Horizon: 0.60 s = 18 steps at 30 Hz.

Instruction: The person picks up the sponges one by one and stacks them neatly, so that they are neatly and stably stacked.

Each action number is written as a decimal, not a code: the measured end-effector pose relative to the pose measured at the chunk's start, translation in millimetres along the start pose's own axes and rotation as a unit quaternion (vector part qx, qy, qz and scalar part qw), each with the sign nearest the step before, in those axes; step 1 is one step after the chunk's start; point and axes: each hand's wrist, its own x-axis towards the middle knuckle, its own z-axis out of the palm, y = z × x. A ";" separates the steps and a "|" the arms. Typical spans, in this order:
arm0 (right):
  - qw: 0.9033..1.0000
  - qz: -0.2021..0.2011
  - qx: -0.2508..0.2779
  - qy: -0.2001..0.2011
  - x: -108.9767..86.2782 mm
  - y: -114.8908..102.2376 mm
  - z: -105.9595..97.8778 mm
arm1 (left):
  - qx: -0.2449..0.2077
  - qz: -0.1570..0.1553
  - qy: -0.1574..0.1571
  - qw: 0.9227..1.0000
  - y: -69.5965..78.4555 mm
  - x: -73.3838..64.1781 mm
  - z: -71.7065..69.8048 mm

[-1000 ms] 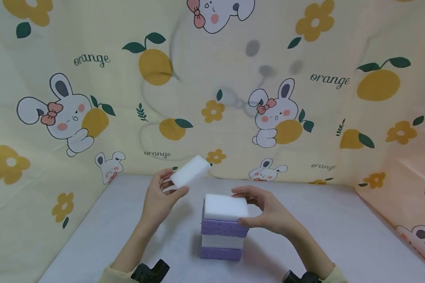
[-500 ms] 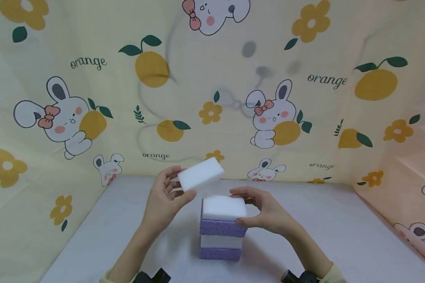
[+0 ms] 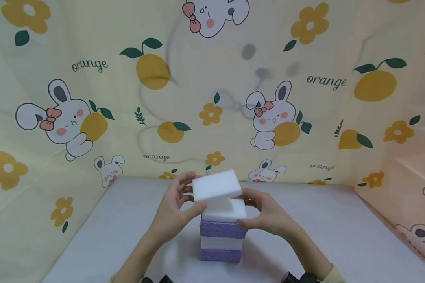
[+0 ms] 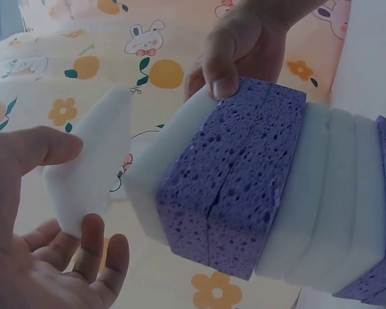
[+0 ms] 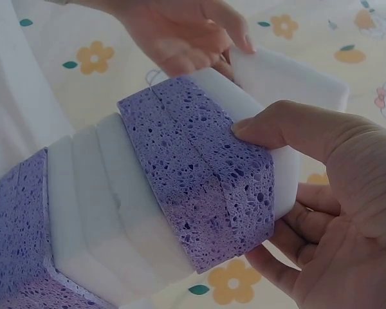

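Note:
My left hand pinches a white sponge block between thumb and fingers, tilted above a stack. In the left wrist view a gap shows between this held sponge and the stack's top. The stack alternates white and pitted purple layers. A white sponge tops it, with a pair of purple sponges beneath, then several white ones and more purple at the bottom. My right hand grips the stack's upper right side, thumb on the purple sponge's edge and fingers round the back.
The stack stands on a white tabletop. Behind and at both sides hangs a cream cloth printed with rabbits, oranges and flowers. Dark wrist cameras sit at the frame's lower edge.
The left hand has carried its white sponge rightward and slightly down, from left of the stack to over its top. The right hand keeps its grip on the stack.

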 end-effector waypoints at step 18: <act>1.000 0.000 0.028 -0.009 -0.4 0.6 -1.3 | 0.024 -0.016 -0.052 0.998 -13.5 -1.6 11.2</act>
